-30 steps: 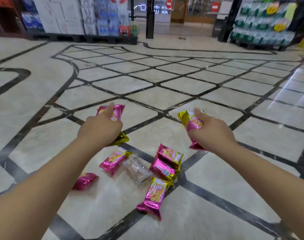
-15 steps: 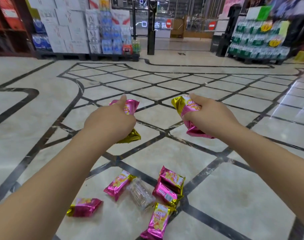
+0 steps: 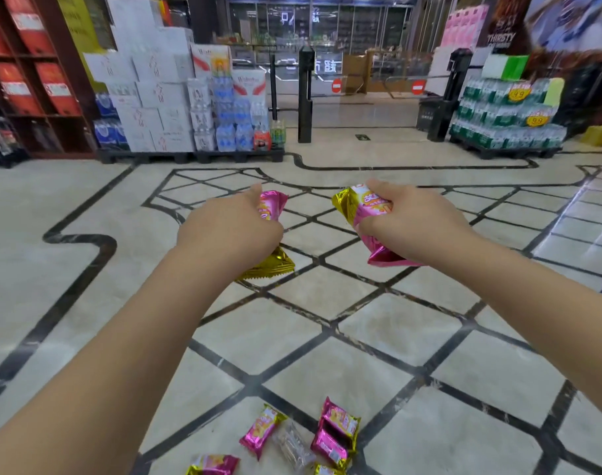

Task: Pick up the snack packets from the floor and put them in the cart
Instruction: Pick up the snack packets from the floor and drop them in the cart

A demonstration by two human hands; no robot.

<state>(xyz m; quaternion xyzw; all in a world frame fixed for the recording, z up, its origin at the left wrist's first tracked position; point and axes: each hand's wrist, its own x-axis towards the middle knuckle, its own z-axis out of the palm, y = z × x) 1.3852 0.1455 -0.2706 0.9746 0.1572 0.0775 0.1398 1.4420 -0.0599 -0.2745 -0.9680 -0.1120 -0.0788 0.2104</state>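
Note:
My left hand (image 3: 231,229) is closed around a pink and gold snack packet (image 3: 270,265), held above the floor. My right hand (image 3: 412,224) grips another pink and gold snack packet (image 3: 359,205) at the same height. Several more pink packets lie on the floor at the bottom of the view: one (image 3: 262,430), a stacked pair (image 3: 337,433), one at the edge (image 3: 214,465), plus a clear wrapped packet (image 3: 292,447). No cart is in view.
Stacked white boxes and bottled water on a pallet (image 3: 190,108) stand at the back left beside red shelving (image 3: 29,80). A black gate post (image 3: 305,94) and a green drinks display (image 3: 508,114) stand at the back.
Both hands have risen with their packets, and my view has tilted up. The packets on the floor have slid toward the bottom edge, and more of the shop has come into sight.

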